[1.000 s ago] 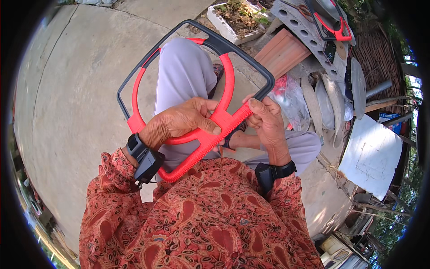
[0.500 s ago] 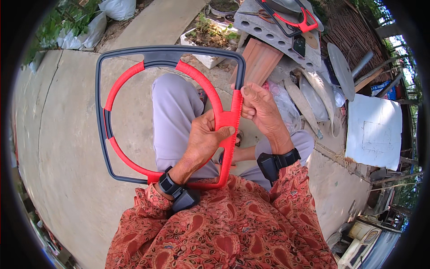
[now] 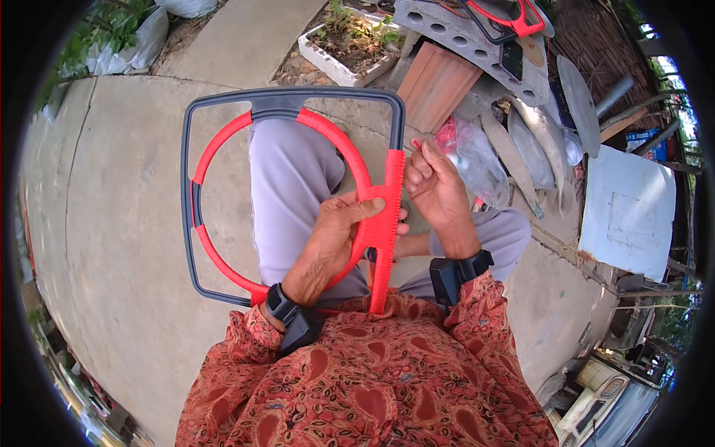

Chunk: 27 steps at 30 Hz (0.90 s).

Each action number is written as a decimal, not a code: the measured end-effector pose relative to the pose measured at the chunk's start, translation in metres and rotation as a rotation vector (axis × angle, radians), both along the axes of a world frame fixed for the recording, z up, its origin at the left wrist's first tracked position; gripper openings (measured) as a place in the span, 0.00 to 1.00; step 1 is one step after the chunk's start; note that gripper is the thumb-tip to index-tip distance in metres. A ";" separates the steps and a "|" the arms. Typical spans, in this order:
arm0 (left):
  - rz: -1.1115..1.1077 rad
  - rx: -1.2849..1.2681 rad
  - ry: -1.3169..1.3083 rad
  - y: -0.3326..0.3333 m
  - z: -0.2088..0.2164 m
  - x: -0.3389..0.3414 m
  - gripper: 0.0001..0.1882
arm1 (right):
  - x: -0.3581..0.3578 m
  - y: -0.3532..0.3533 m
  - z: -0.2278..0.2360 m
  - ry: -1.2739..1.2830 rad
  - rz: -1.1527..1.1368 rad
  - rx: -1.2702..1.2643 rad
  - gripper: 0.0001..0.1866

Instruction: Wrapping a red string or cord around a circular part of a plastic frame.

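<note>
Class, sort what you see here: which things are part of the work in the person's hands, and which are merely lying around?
In hand:
- red and grey plastic frame, held over the lap
- left hand, gripping its red bar
- right hand, closed on the bar's upper end

Lying about:
- white planter tray of soil
- grey hollow block
- white board
- clear plastic bag

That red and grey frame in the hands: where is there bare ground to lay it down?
The concrete slab left of the frame lies bare, out to the weeds. To the right it is crowded: white planter tray, concrete block, plastic bag, white board.
</note>
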<state>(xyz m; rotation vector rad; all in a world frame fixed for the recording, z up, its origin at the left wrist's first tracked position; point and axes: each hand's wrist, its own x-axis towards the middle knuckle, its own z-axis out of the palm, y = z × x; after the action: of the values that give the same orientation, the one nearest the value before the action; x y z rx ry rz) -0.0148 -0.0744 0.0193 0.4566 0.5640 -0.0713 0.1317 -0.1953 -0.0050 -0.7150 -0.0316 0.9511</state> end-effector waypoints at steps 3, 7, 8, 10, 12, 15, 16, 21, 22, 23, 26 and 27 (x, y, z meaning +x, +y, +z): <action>0.013 0.026 0.023 0.000 0.000 0.001 0.14 | 0.001 0.000 0.002 -0.017 -0.016 -0.012 0.13; 0.057 0.106 0.023 0.002 0.003 0.005 0.12 | 0.005 0.001 0.000 -0.047 -0.032 0.012 0.13; 0.056 0.118 0.020 0.001 0.002 0.006 0.12 | 0.006 0.001 -0.002 -0.053 -0.051 0.001 0.13; 0.051 0.143 0.040 -0.002 0.000 0.005 0.12 | 0.008 -0.003 -0.006 -0.100 -0.085 -0.028 0.13; 0.050 0.175 0.053 -0.002 0.000 0.005 0.13 | 0.009 -0.007 -0.010 -0.152 -0.117 -0.050 0.13; 0.040 0.129 0.018 -0.001 0.003 0.006 0.14 | 0.008 -0.013 -0.015 -0.226 -0.189 -0.193 0.13; 0.014 0.063 0.020 -0.001 0.005 0.005 0.15 | 0.006 -0.015 -0.015 -0.230 -0.170 -0.206 0.13; -0.116 -0.006 -0.060 0.002 0.007 0.013 0.19 | 0.002 -0.017 -0.014 -0.346 -0.115 -0.294 0.12; -0.172 0.043 -0.084 0.004 0.004 0.014 0.19 | 0.000 -0.015 -0.013 -0.607 -0.086 -0.477 0.12; -0.228 0.093 -0.107 0.005 0.002 0.015 0.19 | -0.001 -0.014 -0.013 -0.868 -0.055 -0.658 0.12; -0.200 0.127 -0.082 0.002 0.002 0.014 0.19 | 0.003 -0.013 -0.011 -1.072 -0.205 -0.703 0.12; -0.200 0.124 -0.085 0.001 0.004 0.015 0.19 | 0.005 -0.014 -0.007 -1.076 -0.204 -0.705 0.12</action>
<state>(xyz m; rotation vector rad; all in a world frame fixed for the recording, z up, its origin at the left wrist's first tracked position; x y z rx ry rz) -0.0002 -0.0738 0.0234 0.6330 0.4391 -0.2081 0.1370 -0.2092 -0.0120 -1.7865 -0.5775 0.2660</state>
